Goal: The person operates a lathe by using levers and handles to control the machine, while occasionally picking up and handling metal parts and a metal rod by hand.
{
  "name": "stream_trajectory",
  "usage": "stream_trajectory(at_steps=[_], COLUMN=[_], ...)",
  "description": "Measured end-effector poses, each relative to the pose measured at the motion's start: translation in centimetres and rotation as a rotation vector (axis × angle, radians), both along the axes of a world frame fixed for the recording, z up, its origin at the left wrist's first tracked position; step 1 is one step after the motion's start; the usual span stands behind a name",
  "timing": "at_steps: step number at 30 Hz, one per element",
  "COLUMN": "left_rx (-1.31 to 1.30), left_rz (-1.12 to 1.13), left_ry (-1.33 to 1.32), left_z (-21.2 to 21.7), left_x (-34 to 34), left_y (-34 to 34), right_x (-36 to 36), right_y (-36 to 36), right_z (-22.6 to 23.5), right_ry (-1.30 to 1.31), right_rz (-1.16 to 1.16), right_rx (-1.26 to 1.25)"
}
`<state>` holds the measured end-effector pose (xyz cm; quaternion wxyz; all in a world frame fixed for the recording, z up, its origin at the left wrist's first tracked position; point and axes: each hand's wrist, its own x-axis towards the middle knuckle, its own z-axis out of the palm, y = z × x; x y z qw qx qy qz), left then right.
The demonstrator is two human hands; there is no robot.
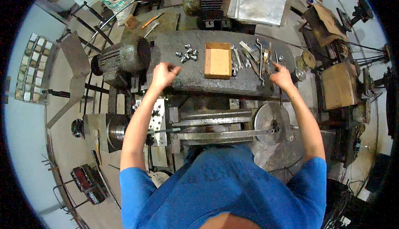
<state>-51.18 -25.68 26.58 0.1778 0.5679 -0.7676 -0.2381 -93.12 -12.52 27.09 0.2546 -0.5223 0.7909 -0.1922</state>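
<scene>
Small metal parts (187, 54) lie in a loose cluster on the grey machine top (195, 79), just beyond our left hand (164, 74), whose fingers are curled together over the surface. Further right we see a shallow wooden box (217, 60), then scattered hand tools (253, 58). Our right hand (282, 77) rests beside them, forefinger extended, the others folded.

Your sleeves (137, 183) were plain blue. At twelve o'clock the wooden block (217, 61) showed tan; small parts (187, 55) silver; machine top (195, 77) mottled grey.
</scene>
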Motion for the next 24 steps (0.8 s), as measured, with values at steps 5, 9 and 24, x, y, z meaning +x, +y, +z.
stream_trajectory(at_steps=[5, 9, 24], left_rx=[-0.082, -0.084, -0.207], left_rz=[0.003, -0.017, -0.489], left_ry=[-0.523, -0.553, -0.353], left_z=[-3.6, -4.8, -7.0], left_x=[1.8, 1.0, -16.1], left_y=[-6.3, -7.6, -4.0], right_x=[-3.7, -4.4, 6.0], right_y=[-5.1, -6.0, -0.5], right_z=[-7.1, -7.1, -5.5], right_ry=[0.339, 0.427, -0.016], right_rz=[-0.059, -0.045, 0.330], right_rx=[0.041, 0.073, -0.261])
